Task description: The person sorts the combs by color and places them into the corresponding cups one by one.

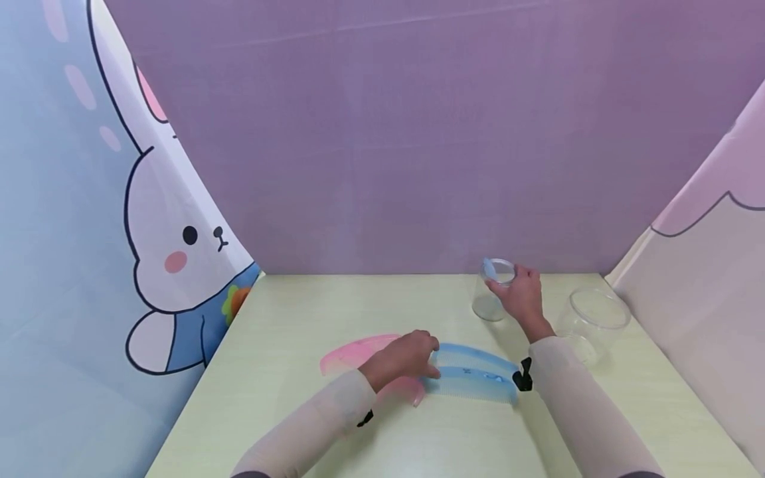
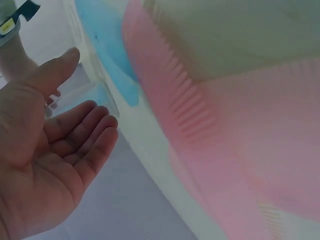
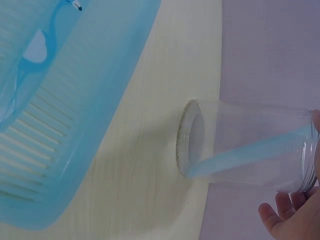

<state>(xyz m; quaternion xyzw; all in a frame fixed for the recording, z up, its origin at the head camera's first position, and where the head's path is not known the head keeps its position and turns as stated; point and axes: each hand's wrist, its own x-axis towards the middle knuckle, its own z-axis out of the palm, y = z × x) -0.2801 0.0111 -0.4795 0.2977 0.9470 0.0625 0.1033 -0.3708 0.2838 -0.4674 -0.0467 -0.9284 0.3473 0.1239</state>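
Observation:
My right hand (image 1: 522, 295) grips a clear plastic jar (image 1: 487, 307) near its rim, at the back of the table. Inside that jar a small blue comb (image 3: 245, 152) leans diagonally, its tip showing at the rim in the head view. Over the combs hovers my left hand (image 1: 406, 358), its palm bare and fingers loosely bent in the left wrist view (image 2: 55, 150). Two large blue combs (image 1: 469, 385) lie right of its fingertips, one behind the other. Pink combs (image 1: 352, 352) lie beneath and left of it, partly hidden by the hand and sleeve.
A wider clear container (image 1: 597, 322) stands at the right, beyond my right forearm. The pale table (image 1: 287, 425) meets a purple cloth wall (image 1: 382, 166) at the back. Printed cloth panels, one with a rabbit (image 1: 173, 226), close in both sides.

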